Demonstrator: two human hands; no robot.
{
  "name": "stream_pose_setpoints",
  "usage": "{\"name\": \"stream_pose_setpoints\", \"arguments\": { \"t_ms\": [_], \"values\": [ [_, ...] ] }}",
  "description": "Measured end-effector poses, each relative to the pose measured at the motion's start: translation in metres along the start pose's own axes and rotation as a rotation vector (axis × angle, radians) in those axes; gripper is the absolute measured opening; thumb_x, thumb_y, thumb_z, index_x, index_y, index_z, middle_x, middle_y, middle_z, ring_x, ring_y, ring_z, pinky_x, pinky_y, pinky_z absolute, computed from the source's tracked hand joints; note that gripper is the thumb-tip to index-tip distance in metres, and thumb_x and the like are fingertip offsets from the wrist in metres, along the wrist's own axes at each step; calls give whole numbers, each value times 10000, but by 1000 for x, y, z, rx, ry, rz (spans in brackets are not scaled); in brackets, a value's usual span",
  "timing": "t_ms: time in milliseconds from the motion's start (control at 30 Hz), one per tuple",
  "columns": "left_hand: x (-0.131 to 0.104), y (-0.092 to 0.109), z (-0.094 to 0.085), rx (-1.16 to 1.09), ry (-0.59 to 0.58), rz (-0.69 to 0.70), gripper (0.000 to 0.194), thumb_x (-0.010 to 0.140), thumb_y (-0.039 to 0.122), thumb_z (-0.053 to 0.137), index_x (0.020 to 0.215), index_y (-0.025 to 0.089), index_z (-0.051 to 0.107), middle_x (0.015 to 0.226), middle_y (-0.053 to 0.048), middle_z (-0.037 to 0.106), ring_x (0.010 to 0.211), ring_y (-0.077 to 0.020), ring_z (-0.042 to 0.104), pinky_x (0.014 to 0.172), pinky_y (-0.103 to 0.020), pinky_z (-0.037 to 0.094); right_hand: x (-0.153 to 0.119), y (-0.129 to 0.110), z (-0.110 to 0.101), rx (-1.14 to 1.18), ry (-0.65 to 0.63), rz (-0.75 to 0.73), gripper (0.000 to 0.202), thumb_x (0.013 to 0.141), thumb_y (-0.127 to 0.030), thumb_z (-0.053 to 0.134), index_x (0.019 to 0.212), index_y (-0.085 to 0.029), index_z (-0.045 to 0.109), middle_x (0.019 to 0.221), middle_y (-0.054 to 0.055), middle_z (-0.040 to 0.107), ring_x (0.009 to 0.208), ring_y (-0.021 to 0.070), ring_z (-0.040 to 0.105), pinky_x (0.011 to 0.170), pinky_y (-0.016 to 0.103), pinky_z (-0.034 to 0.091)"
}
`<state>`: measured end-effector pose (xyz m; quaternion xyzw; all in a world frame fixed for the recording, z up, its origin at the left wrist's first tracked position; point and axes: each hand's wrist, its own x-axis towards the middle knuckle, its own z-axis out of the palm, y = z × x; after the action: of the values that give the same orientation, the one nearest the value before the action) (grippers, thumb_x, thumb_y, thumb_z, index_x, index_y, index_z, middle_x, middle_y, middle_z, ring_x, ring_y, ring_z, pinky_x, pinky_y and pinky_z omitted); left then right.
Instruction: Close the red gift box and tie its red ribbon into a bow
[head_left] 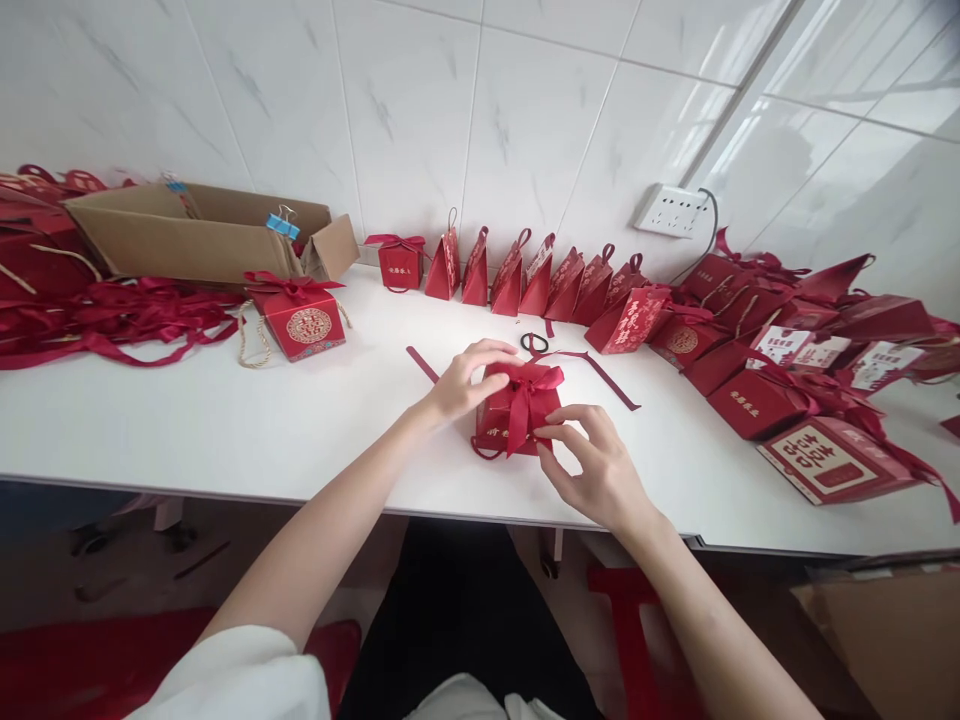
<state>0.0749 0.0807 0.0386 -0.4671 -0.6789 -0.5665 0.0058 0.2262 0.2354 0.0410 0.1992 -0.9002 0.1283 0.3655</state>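
Note:
A small red gift box (495, 415) with gold lettering stands on the table in front of me. A red ribbon bow (525, 400) is tied across its top, its tails hanging down the near face. My left hand (469, 380) reaches in from the left, thumb and fingers closed at the bow's left loop. From the right, my right hand (589, 455) has its thumb and fingertips pinched at the ribbon's tail by the box's right edge. The fingertips partly cover what they hold. Behind the box lie a black ring-shaped band (534, 344) and a dark red ribbon strip (611, 380).
A finished red box (315, 325) with a round gold emblem sits left, near heaped ribbon (142, 320) and an open cardboard box (202, 235). Several red boxes (506, 280) line the wall. More boxes (765, 400) crowd the right side below a power strip (671, 211).

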Motion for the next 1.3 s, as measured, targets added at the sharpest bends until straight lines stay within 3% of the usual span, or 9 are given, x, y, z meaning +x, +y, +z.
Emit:
{"name": "stream_pose_setpoints", "arguments": {
  "t_ms": [167,233,333,500,800,1000,1100,1233,1300],
  "values": [
    [2,-3,-4,-24,209,-66,189,795,259,480,740,173,639,867,-51,621,907,-192,555,873,-338,410,2,0,-12,-20,103,-89,218,794,-149,584,1000,-186,522,931,95,529,848,222,551,684,371,491],
    [3,-2,-3,30,183,-103,184,788,287,499,707,177,623,749,-25,597,802,-174,532,804,-317,415,3,0,-13,-97,120,-138,237,791,-137,611,1001,-196,517,925,86,521,839,211,554,675,352,498],
    [3,0,0,79,113,-124,170,773,300,521,839,192,634,674,13,517,722,-150,491,754,-292,415,6,0,-8,-192,72,-162,304,794,-153,638,1060,-205,500,973,99,515,888,223,556,720,369,517],
    [1,1,3,84,84,-126,256,775,321,525,986,210,620,716,17,501,751,-146,487,778,-288,419,10,-2,3,-233,35,-146,365,808,-195,640,1133,-221,475,1042,119,497,949,250,552,763,410,524],
    [1,6,6,158,91,-180,168,790,338,513,818,207,615,701,13,538,767,-162,501,774,-309,416,17,-7,13,-270,46,-148,316,814,-128,607,1108,-212,530,1058,126,507,986,248,539,788,401,505],
    [0,8,6,133,75,-166,142,748,294,551,672,200,477,710,13,515,754,-159,461,776,-323,409,24,-6,19,-212,77,-177,180,813,-73,575,936,-205,576,956,93,563,839,194,548,730,368,490],
    [-1,12,4,110,50,-186,60,757,234,520,709,201,507,775,-2,524,829,-171,469,847,-351,399,22,-9,18,-145,91,-181,193,798,-54,575,920,-203,583,911,81,577,823,186,554,720,350,488],
    [-1,18,2,105,22,-241,128,807,310,503,775,213,581,877,-27,543,952,-204,470,935,-411,353,20,-6,5,-39,66,-202,177,817,-234,589,986,-182,582,954,111,580,867,230,576,801,443,462],
    [0,19,2,115,19,-278,197,828,368,486,747,215,580,890,-29,547,970,-213,472,948,-427,345,23,4,-3,38,154,-36,184,857,-328,503,950,-192,587,924,110,577,843,242,576,755,436,464]
  ]
}}
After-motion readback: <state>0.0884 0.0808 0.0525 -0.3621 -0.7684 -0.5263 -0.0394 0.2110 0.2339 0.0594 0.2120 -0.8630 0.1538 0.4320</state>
